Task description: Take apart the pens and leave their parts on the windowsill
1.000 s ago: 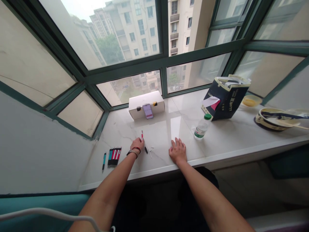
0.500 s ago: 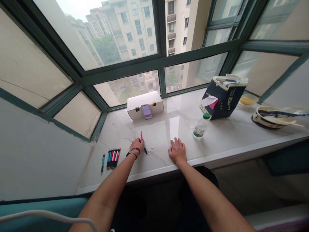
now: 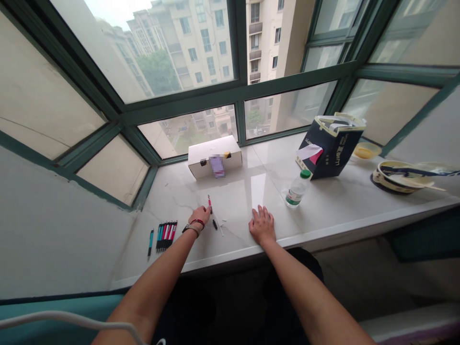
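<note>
My left hand (image 3: 200, 216), wearing bands at the wrist, has its fingers bent together at a red pen barrel (image 3: 210, 203). Its fingertips pinch the barrel's lower part, which they partly cover. Just below lie a black pen grip (image 3: 214, 224), a thin white refill (image 3: 220, 229) and tiny pale pieces (image 3: 224, 221). Left of that hand, several red and teal pens (image 3: 166, 235) lie side by side in a row, with a single teal pen (image 3: 150, 242) apart from them. My right hand (image 3: 262, 226) rests palm down on the white counter (image 3: 237, 239), fingers spread and holding nothing.
A white box (image 3: 215, 149) stands by the window. To the right are a green-capped plastic bottle (image 3: 298, 189), a dark paper bag (image 3: 332, 148), a bowl with a yellow bottom (image 3: 366, 151) and a takeaway tub (image 3: 395, 182). A white cable (image 3: 64, 318) crosses the lower left.
My left hand has shifted slightly left, uncovering more of the red barrel and the black grip. My right hand stays flat on the counter.
</note>
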Tool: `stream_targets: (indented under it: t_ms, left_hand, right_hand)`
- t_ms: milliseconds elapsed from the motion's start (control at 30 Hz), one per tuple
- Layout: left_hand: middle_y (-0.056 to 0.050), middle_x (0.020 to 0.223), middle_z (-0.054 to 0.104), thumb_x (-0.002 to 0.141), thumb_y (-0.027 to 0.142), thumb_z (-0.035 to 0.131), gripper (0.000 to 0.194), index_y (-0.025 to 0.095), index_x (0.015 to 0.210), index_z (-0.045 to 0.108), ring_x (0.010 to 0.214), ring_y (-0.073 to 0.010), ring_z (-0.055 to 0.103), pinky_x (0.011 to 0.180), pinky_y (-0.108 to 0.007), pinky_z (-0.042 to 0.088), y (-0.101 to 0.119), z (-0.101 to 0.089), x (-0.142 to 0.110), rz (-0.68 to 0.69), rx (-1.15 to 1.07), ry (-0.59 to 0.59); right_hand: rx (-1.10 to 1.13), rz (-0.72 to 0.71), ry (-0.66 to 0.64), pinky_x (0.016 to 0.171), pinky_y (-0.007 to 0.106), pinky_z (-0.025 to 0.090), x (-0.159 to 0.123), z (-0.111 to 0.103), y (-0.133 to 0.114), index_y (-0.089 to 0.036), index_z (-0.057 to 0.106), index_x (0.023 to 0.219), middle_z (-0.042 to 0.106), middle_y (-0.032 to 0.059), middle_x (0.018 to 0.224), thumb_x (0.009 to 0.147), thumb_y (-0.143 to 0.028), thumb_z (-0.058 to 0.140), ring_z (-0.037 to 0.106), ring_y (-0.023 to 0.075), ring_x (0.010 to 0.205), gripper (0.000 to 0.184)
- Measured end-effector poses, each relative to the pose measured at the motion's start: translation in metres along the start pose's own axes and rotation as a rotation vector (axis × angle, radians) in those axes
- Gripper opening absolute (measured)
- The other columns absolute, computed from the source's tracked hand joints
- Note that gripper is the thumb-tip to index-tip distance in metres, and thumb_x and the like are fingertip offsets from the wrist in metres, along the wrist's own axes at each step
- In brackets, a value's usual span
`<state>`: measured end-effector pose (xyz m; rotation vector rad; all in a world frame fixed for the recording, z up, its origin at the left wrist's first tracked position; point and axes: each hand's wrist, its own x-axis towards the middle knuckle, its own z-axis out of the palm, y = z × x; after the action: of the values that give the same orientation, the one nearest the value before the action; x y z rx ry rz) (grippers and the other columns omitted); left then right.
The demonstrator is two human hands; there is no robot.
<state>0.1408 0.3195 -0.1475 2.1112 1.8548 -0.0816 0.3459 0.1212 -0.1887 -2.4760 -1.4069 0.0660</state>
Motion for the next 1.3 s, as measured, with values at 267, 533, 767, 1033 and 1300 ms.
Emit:
stream_targets:
  t_ms: [267,533,767,1033,1300]
  left_hand:
    - [-0.014,0.108,0.074,0.086,0.049,0.047,0.032,0.024,0.090,0.067,0.105,-0.0306,0.068,0.083,-0.038,0.051,-0.111,-0.040,-0.008,-0.076,0.124,0.054]
    - [-0.011,0.100,0.075,0.076,0.049,0.061,0.026,0.023,0.080,0.065,0.097,-0.0283,0.070,0.083,-0.034,0.052,-0.173,-0.047,-0.022,-0.071,0.227,-0.071]
    - [-0.015,0.105,0.072,0.078,0.047,0.055,0.030,0.021,0.091,0.064,0.102,-0.0326,0.068,0.081,-0.041,0.052,-0.161,-0.031,-0.033,-0.073,0.232,-0.081]
    - [-0.016,0.104,0.071,0.082,0.044,0.049,0.030,0.020,0.094,0.062,0.100,-0.0313,0.067,0.081,-0.041,0.050,-0.155,-0.031,-0.042,-0.103,0.252,-0.073]
    - [-0.016,0.105,0.069,0.079,0.034,0.051,0.029,0.019,0.099,0.064,0.097,-0.0300,0.066,0.079,-0.040,0.049,-0.158,-0.021,-0.061,-0.062,0.222,-0.035]
  right_hand:
    - [0.012,0.000,0.005,0.115,0.046,0.013,0.001,0.002,0.001,-0.019,0.050,0.142,0.032,0.0106,0.159,0.091,-0.030,0.043,0.022,0.0297,0.147,0.053]
    - [0.037,0.001,-0.017,0.115,0.045,0.011,-0.001,-0.003,0.001,-0.019,0.049,0.142,0.032,0.0110,0.159,0.091,-0.031,0.041,0.021,0.0295,0.147,0.053]
    - [0.040,0.001,-0.010,0.115,0.044,0.011,-0.001,-0.004,0.000,-0.019,0.049,0.142,0.033,0.0112,0.158,0.092,-0.031,0.041,0.022,0.0292,0.146,0.052]
    - [0.065,0.013,-0.023,0.115,0.045,0.009,-0.001,-0.003,0.000,-0.018,0.049,0.143,0.031,0.0124,0.159,0.092,-0.029,0.042,0.020,0.0294,0.146,0.053]
    - [0.055,0.002,-0.010,0.115,0.045,0.010,0.000,0.002,0.001,-0.018,0.049,0.143,0.031,0.0124,0.159,0.091,-0.031,0.043,0.020,0.0295,0.146,0.054]
